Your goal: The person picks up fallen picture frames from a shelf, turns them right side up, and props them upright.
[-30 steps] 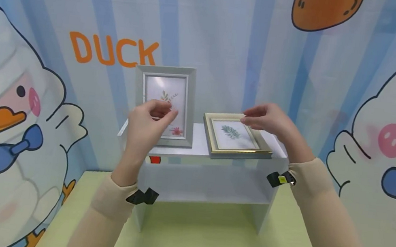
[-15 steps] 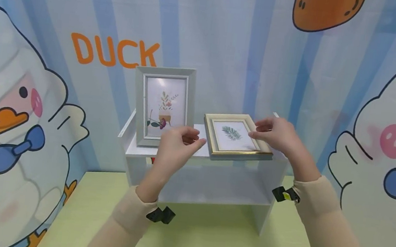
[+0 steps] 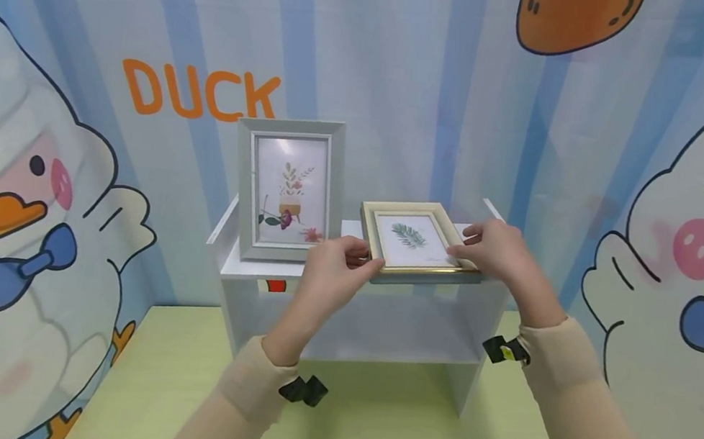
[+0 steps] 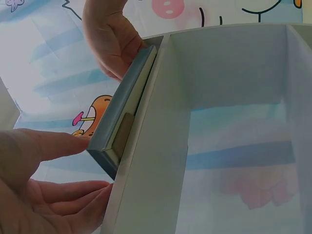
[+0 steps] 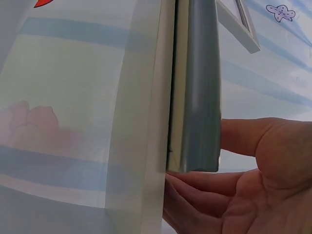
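Observation:
A cream-and-gold picture frame (image 3: 413,238) with a green leaf print lies face up on the top board of a white shelf (image 3: 392,325). My left hand (image 3: 335,270) pinches its near left corner. In the left wrist view, the thumb touches the corner of the frame (image 4: 122,105), with the fingers beside its lower edge. At the right side, my right hand (image 3: 499,256) holds the same frame. The right wrist view has the thumb on its face and fingers at its end (image 5: 202,97); some fingertips are hidden behind the shelf board.
Upright on the shelf's left part stands a grey-white picture frame (image 3: 241,185) with a potted-plant print. The shelf rests on a pale yellow-green surface (image 3: 367,431). A blue striped curtain (image 3: 403,59) with cartoon ducks hangs behind and at both sides.
My left hand has moved right and down, from before the standing frame to the lying frame's corner. The right hand has moved down and right along its side. The lying frame stays in place.

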### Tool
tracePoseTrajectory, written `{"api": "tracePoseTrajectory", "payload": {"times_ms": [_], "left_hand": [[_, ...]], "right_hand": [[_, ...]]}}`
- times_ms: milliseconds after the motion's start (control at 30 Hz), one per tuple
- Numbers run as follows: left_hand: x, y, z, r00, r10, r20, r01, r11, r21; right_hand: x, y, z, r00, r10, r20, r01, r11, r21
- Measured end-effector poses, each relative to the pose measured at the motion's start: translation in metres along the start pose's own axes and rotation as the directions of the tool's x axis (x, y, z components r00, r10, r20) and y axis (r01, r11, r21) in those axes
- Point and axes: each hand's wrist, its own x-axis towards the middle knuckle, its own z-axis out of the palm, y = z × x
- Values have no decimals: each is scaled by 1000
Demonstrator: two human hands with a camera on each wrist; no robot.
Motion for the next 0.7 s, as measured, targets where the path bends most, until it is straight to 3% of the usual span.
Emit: {"api": "tracePoseTrajectory", "payload": {"times_ms": [333,700], "left_hand": [[-5,5,9,994,-22,-110,20,1000,-19],[-10,3,19,980,-32,-195,0,987,-161]], "right_hand": [[1,-2,1,1000,-1,-4,1,1000,4],[-1,-1,5,999,-10,-35,10,1000,18]]}}
